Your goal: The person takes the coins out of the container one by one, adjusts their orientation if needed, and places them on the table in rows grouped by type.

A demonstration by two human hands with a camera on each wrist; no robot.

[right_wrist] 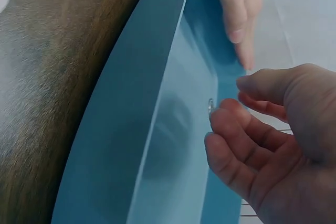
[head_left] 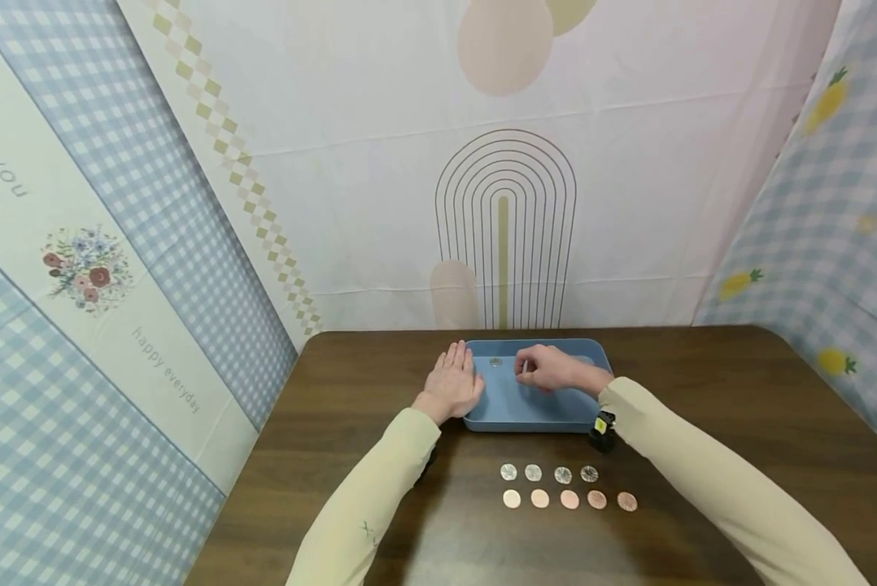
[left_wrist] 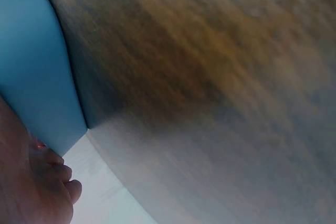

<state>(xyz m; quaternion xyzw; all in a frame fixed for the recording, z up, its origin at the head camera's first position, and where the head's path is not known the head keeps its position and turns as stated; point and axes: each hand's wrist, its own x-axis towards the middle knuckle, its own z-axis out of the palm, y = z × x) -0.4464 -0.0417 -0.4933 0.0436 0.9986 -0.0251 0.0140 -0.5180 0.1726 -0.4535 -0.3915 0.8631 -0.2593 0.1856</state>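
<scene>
A shallow blue tray [head_left: 537, 425] lies near the table's back edge. Inside it, toward the back left, is one silver coin [head_left: 495, 362]. My left hand [head_left: 453, 382] rests along the tray's left rim with its fingers straight. Over the tray, just right of the coin, hovers my right hand [head_left: 546, 368], palm side shown in the right wrist view. Its fingers are bent, and the thumb stands a little apart from them with nothing visible between. In the left wrist view the left hand [left_wrist: 37, 187] appears beside the tray's wall [left_wrist: 37, 61].
In front of the tray, on the brown wooden table [head_left: 365, 374], lie a row of silver coins [head_left: 563, 474] and, nearer me, a row of copper coins [head_left: 569, 500]. Behind the table hangs a patterned cloth [head_left: 380, 203].
</scene>
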